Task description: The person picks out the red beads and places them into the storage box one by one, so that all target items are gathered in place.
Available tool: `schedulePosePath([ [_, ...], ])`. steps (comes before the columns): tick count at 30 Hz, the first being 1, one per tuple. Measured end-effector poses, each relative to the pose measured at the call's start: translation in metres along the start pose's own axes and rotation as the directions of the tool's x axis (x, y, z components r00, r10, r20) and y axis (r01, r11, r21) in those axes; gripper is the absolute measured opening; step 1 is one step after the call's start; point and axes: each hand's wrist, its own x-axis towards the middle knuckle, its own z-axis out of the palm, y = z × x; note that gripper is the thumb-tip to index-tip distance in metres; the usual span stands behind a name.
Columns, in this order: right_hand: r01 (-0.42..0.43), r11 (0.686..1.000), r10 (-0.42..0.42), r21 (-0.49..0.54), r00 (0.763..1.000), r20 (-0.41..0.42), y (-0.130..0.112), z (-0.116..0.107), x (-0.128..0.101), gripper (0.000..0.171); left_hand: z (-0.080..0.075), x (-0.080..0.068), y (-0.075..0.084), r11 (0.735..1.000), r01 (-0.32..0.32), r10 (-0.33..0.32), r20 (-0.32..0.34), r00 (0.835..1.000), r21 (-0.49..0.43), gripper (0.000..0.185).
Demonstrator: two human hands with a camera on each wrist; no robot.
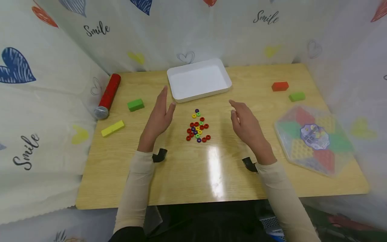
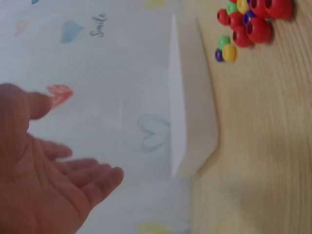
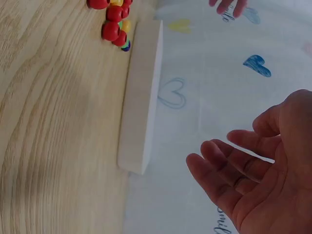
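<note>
Both grips spread, nothing held: left hand (image 1: 159, 116) and right hand (image 1: 246, 124) hover palms facing each other, fingers straight, either side of the bead pile (image 1: 198, 127) on the tabletop (image 1: 181, 174). Beads lie loose between the hands, just short of the white tray (image 1: 225, 75); neither hand touches them. Risk, as judged: round beads roll easily, so a fast sweep inward could scatter them across the smooth wood, some toward the near edge. Green block (image 1: 135, 105) sits left, well apart.
</note>
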Motion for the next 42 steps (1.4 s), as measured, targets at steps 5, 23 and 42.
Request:
schedulePosePath([
  [5,0.012,0.998,-0.02,0.068,0.993,0.119,0.007,0.016,0.014,0.043,0.002,0.026,-0.013,0.917,0.236,-0.231,0.053,0.971,-0.322,0.067],
  [23,0.113,0.958,-0.22,0.265,0.879,0.422,0.044,0.077,0.032,0.035,0.043,0.068,-0.045,0.626,0.511,-0.541,0.144,0.828,-0.589,0.06],
  [42,0.278,0.955,-0.294,0.102,0.848,0.441,0.032,0.088,0.036,0.02,0.054,0.064,-0.045,0.576,0.405,-0.452,0.136,0.882,-0.71,0.063],
])
